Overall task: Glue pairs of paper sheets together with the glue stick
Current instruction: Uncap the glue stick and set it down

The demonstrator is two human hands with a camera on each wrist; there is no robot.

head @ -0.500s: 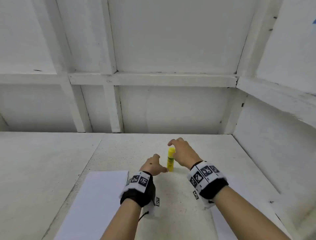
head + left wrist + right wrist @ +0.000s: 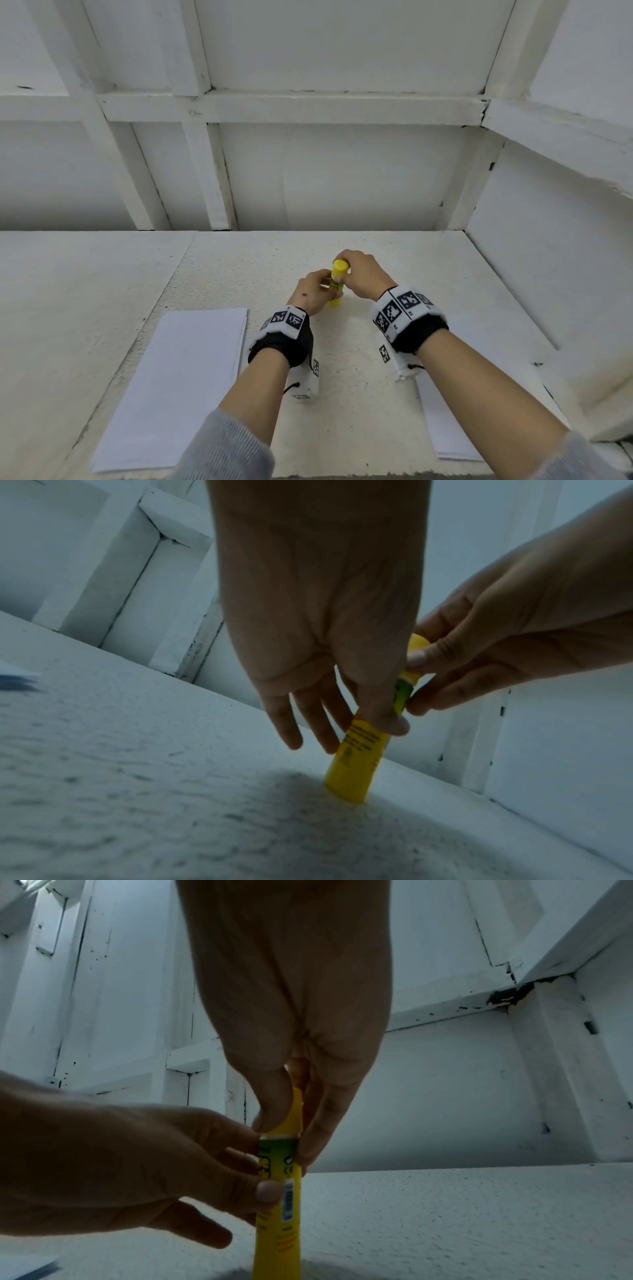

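1. Two hands share one glue stick [image 2: 336,287]: my right hand [image 2: 363,274] pinches its cap [image 2: 291,1115] between thumb and fingers, and my left hand [image 2: 310,292] pinches the labelled barrel just below.
2. The stick stands upright, base on the white table [image 2: 411,274], so its long axis runs straight up between my hands.
3. I judge the cap must pull upward along that axis.
4. One paper stack [image 2: 178,383] lies near left; another sheet [image 2: 442,425] lies near right, under my forearm.
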